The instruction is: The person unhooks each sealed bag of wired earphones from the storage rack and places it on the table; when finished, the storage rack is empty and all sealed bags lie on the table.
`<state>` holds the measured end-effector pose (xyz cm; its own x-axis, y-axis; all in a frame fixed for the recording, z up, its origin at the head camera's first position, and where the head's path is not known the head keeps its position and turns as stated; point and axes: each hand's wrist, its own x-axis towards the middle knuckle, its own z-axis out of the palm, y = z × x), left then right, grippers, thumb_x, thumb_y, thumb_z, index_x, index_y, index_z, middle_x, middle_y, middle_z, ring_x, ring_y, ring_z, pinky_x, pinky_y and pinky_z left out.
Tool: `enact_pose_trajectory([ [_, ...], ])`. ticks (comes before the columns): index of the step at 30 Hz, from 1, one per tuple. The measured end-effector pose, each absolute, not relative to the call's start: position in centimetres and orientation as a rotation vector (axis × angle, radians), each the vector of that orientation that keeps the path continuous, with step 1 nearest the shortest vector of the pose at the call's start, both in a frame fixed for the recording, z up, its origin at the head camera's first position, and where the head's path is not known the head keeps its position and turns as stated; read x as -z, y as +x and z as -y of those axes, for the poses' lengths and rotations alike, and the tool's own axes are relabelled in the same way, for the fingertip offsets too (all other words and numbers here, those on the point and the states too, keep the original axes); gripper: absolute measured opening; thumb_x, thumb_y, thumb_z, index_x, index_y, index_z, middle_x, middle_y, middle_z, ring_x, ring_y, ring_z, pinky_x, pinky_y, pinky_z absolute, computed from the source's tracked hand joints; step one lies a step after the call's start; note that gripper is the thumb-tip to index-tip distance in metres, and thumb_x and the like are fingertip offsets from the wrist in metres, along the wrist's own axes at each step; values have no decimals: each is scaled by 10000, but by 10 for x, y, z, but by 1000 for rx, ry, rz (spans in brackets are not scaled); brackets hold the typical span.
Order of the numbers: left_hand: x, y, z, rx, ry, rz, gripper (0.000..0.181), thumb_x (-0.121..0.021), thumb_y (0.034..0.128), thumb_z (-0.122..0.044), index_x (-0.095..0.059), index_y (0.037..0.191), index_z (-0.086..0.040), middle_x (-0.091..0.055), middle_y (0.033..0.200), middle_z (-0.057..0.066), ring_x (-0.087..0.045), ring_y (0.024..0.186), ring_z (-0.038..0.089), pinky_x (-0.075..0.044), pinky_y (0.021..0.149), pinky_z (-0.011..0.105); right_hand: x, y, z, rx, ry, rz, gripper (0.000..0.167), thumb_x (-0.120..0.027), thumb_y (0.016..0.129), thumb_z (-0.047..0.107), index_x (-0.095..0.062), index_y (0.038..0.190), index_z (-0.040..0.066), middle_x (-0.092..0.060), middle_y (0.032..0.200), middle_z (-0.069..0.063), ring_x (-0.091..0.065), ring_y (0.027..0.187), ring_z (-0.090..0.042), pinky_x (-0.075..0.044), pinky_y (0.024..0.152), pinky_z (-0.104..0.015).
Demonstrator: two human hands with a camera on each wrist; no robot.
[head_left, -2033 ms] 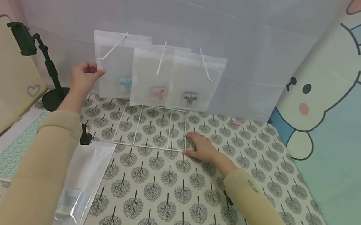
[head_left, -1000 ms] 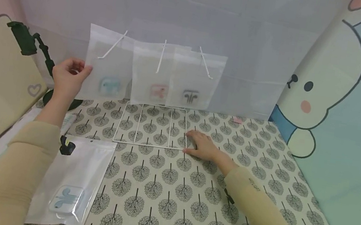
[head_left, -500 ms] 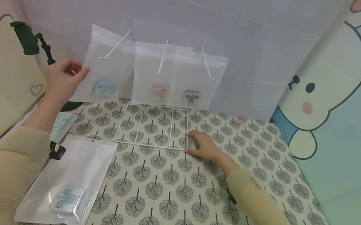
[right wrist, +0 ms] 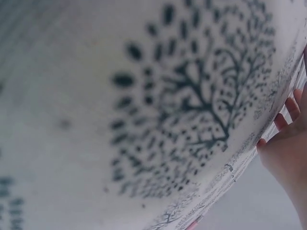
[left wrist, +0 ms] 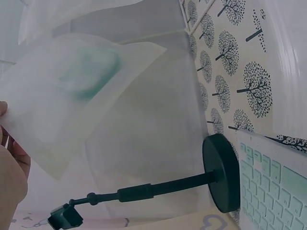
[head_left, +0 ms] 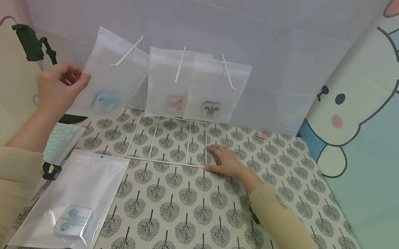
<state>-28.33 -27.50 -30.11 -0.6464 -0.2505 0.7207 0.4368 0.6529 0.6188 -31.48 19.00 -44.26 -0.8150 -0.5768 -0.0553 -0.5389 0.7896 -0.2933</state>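
Observation:
Three frosted zip bags hang on the prongs of a white wire display rack (head_left: pixel 164 162). My left hand (head_left: pixel 58 88) pinches the left edge of the leftmost bag (head_left: pixel 115 64), which has blue earphones showing through and is pulled out to the left at a slant. The middle bag (head_left: pixel 164 72) shows pink earphones, and the right bag (head_left: pixel 224 89) shows dark ones. In the left wrist view the pinched bag (left wrist: pixel 43 96) bends near the fingers. My right hand (head_left: pixel 226 162) rests on the table, with fingers and thumb touching the rack base's right side.
Another zip bag (head_left: pixel 87 176) with blue earphones lies flat at the front left. Beside it are a mint keyboard (head_left: pixel 61 140) and a dark phone stand (head_left: pixel 27 43), partly behind my left arm. A small pink piece (head_left: pixel 262 136) lies at the back right.
My left hand has moved left and slightly toward me, drawing the leftmost bag's free edge outward. The right hand and the other bags have stayed put.

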Motion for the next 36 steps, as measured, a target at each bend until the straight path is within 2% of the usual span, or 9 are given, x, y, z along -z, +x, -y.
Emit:
enact_pose_trajectory([
  [7, 298, -268, 274, 954, -121, 2056, 246, -690, 857, -231, -668, 919, 6, -495, 757, -260, -429, 632, -79, -357, 585, 48, 444, -315, -189, 374, -893, -2823, 819, -619, 846, 530, -287, 1488, 145, -245, 1543, -131, -215, 1400, -382, -132, 1133, -579],
  [15, 293, -252, 270, 890, -148, 1999, 257, -673, 862, -219, -674, 892, 37, -471, 753, -313, -404, 616, -117, -342, 578, 49, 443, -315, -186, 334, -910, -2818, 824, -598, 852, 550, -273, 1492, 146, -245, 1543, -129, -215, 1398, -390, -152, 1112, -614],
  [26, 291, -235, 264, 861, -159, 1962, 260, -669, 864, -204, -680, 877, 56, -467, 756, -279, -411, 644, -120, -347, 606, 56, 439, -314, -185, 325, -906, -2815, 820, -588, 860, 547, -266, 1493, 139, -238, 1546, -130, -194, 1408, -388, -123, 1128, -596],
  [31, 292, -228, 264, 869, -171, 1963, 249, -681, 858, -188, -686, 893, 58, -506, 771, -213, -425, 656, -116, -366, 623, 51, 440, -316, -187, 326, -906, -2806, 827, -584, 855, 563, -266, 1494, 146, -239, 1546, -124, -189, 1419, -360, -101, 1132, -594],
  [36, 291, -222, 262, 884, -179, 1944, 218, -691, 849, -156, -695, 904, 55, -518, 809, -235, -437, 665, -127, -374, 646, 50, 444, -319, -192, 312, -891, -2808, 833, -565, 852, 590, -255, 1497, 163, -223, 1555, -105, -181, 1429, -318, -97, 1140, -577],
])
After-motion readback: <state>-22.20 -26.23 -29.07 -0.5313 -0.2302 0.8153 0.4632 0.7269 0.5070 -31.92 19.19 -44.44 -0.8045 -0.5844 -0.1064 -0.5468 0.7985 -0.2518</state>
